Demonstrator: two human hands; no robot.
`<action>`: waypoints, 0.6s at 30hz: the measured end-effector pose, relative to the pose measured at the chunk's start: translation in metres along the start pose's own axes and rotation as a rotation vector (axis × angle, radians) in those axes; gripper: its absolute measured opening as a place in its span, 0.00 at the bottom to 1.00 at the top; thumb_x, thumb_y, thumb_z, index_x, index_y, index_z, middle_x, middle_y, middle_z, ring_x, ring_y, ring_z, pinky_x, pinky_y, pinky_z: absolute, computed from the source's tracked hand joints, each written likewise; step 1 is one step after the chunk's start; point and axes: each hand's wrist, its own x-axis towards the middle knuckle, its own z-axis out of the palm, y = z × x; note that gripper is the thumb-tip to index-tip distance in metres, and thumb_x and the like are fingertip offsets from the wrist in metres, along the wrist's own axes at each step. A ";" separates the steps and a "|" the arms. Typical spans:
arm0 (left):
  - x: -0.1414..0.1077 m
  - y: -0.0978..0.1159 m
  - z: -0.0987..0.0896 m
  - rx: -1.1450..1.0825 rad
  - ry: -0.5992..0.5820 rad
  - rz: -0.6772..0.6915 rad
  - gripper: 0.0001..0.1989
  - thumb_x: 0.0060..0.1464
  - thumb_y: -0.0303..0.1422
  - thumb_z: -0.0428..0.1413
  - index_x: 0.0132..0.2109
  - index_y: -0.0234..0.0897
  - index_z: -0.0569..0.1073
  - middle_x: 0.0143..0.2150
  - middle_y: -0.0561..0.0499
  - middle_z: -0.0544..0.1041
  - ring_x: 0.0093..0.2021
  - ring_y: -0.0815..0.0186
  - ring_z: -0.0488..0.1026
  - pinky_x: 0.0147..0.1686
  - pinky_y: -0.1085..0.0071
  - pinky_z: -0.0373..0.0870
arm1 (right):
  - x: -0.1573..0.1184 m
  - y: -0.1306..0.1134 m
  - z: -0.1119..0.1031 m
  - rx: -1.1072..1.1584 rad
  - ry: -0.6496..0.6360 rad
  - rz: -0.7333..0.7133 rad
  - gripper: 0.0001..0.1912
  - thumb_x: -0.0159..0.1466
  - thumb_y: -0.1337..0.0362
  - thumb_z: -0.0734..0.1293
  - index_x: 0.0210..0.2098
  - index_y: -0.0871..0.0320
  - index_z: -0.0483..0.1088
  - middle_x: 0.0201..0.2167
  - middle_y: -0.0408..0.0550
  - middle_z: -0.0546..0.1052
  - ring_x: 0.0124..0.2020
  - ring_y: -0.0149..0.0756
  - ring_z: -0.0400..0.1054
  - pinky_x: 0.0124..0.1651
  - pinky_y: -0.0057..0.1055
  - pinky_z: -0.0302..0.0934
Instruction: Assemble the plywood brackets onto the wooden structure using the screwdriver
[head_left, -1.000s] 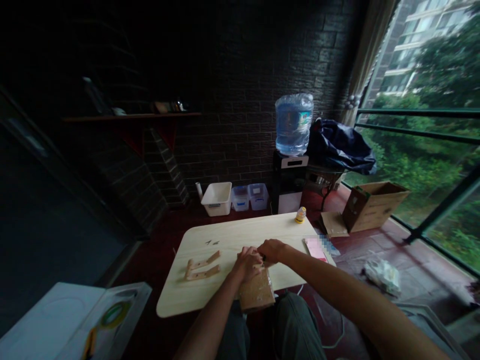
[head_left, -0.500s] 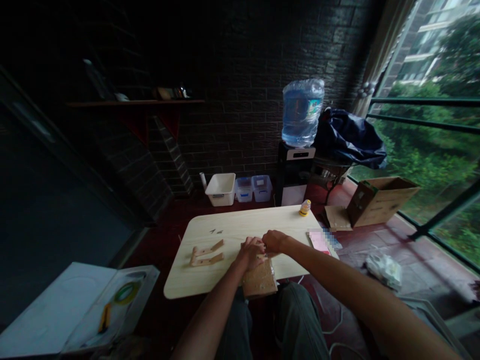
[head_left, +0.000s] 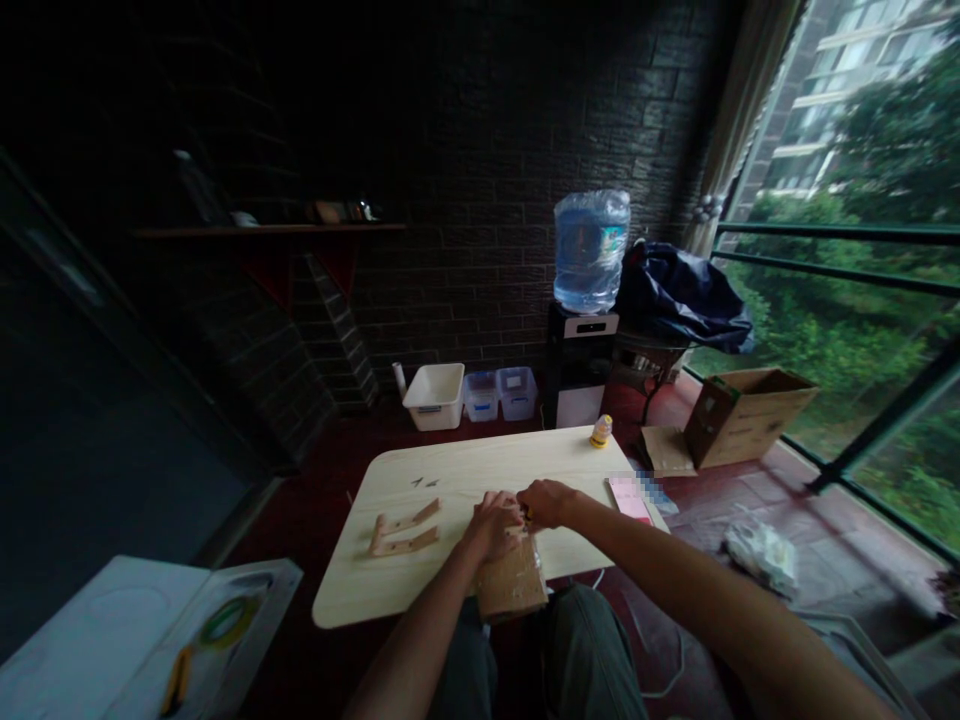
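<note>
A brown cardboard piece with shiny tape (head_left: 511, 578) hangs over the near edge of the pale wooden table (head_left: 352, 560). On its far end lies my left hand (head_left: 495, 522), its fingers curled over the top. My right hand (head_left: 546, 502) is a closed fist just right of it, around something small with a bit of yellow, mostly hidden. The two hands nearly touch. To their left rests a light wooden U-shaped frame (head_left: 405, 545). Small dark pieces (head_left: 425, 483) lie behind that frame.
A yellow-capped bottle (head_left: 601, 432) stands at the table's far right corner, with a pink sheet (head_left: 628, 497) at the right edge. An open white case (head_left: 247, 640) is at lower left. Bins (head_left: 436, 397), a water dispenser (head_left: 581, 365) and a cardboard box (head_left: 742, 418) stand beyond.
The view has shifted, so the whole scene sits lower and slightly left. Both hands stay at the cardboard's far end, and a bit of yellow now shows by my right fist.
</note>
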 end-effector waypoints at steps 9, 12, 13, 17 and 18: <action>0.002 -0.005 0.010 -0.006 0.071 -0.012 0.17 0.49 0.41 0.65 0.48 0.49 0.77 0.61 0.50 0.68 0.62 0.52 0.61 0.59 0.55 0.64 | 0.014 -0.003 0.010 -0.059 0.066 0.004 0.16 0.67 0.62 0.66 0.51 0.62 0.77 0.47 0.62 0.82 0.48 0.51 0.79 0.44 0.38 0.72; 0.005 -0.007 0.012 0.000 0.064 -0.021 0.16 0.49 0.42 0.65 0.46 0.49 0.78 0.62 0.51 0.68 0.62 0.52 0.60 0.60 0.55 0.64 | 0.018 -0.004 0.011 -0.063 0.055 0.011 0.15 0.67 0.63 0.66 0.49 0.62 0.78 0.46 0.61 0.83 0.48 0.49 0.79 0.45 0.37 0.72; 0.005 -0.007 0.013 -0.001 0.056 -0.019 0.15 0.49 0.42 0.65 0.46 0.49 0.78 0.62 0.52 0.68 0.63 0.52 0.60 0.60 0.55 0.63 | 0.019 -0.004 0.012 -0.061 0.052 0.016 0.15 0.67 0.63 0.66 0.49 0.63 0.78 0.46 0.61 0.83 0.48 0.49 0.78 0.45 0.36 0.72; 0.005 -0.004 0.009 -0.011 0.039 -0.011 0.15 0.51 0.43 0.64 0.47 0.50 0.79 0.62 0.52 0.68 0.63 0.52 0.60 0.59 0.54 0.63 | 0.020 -0.006 0.017 -0.052 0.046 0.061 0.17 0.68 0.61 0.65 0.51 0.64 0.77 0.47 0.63 0.82 0.48 0.49 0.78 0.45 0.37 0.72; 0.004 -0.003 0.008 -0.014 0.042 -0.010 0.15 0.51 0.43 0.64 0.47 0.50 0.79 0.62 0.52 0.68 0.63 0.52 0.60 0.59 0.55 0.64 | 0.019 -0.007 0.017 -0.052 0.042 0.073 0.17 0.69 0.60 0.65 0.51 0.65 0.77 0.47 0.64 0.82 0.48 0.49 0.78 0.45 0.38 0.72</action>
